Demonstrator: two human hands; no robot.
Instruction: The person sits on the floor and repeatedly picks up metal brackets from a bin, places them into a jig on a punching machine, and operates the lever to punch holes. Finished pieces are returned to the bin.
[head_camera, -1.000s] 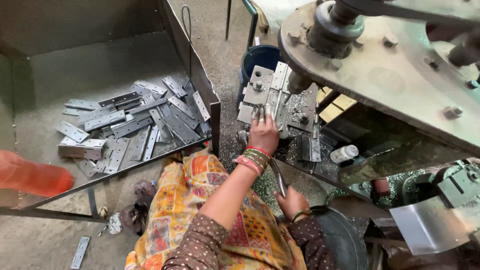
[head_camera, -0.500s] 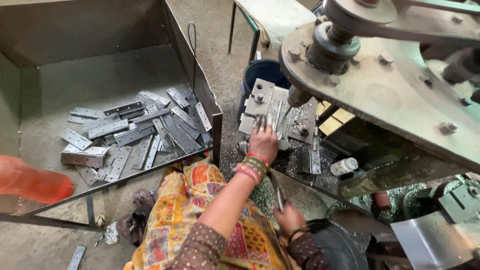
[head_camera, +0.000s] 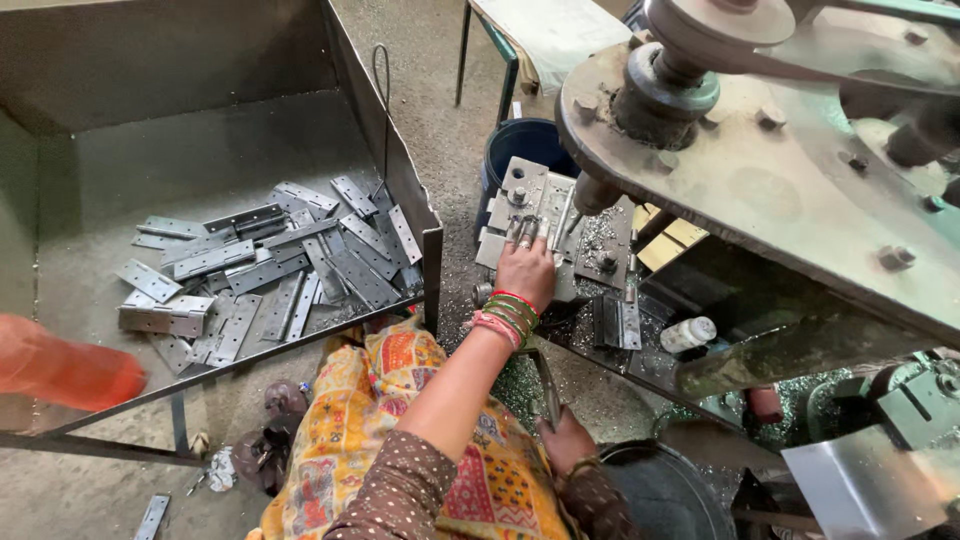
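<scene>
Head view, only one camera; left hand (head_camera: 527, 268) sits centre frame, palm down, fingers pressed onto a flat grey steel hinge plate (head_camera: 532, 232) seated in the grey metal drill jig (head_camera: 545, 225) under the drill spindle (head_camera: 592, 192); fingers lie flat on the plate, not curled round it, so it is a hold-down and not a pinch; red and green bangles (head_camera: 505, 318) on that wrist.

Right hand (head_camera: 563, 440) low centre, fist wrapped on a thin dark metal lever (head_camera: 545, 385) that runs up toward the jig; fingers shut on it.

Handling, as a judgement: plate looks stiff stamped steel, thin, fairly light alone, not fragile; edges probably sharp, surface likely slick with swarf, see the metal chips (head_camera: 600, 232) around the jig; best taken by the long edges or one end, clear of the spindle; flat pressure near the middle keeps it seated.

Left half of frame: large grey sheet-metal bin (head_camera: 200, 130) with a loose pile of grey steel hinge plates (head_camera: 270, 260), well apart from the jig; one more hinge plate (head_camera: 618, 322) lies just right of the jig; small white bottle (head_camera: 688, 333) beside it; dark blue bucket (head_camera: 525, 145) behind the jig; orange blurred shape (head_camera: 60, 365) at far left, cannot tell what it is.
</scene>
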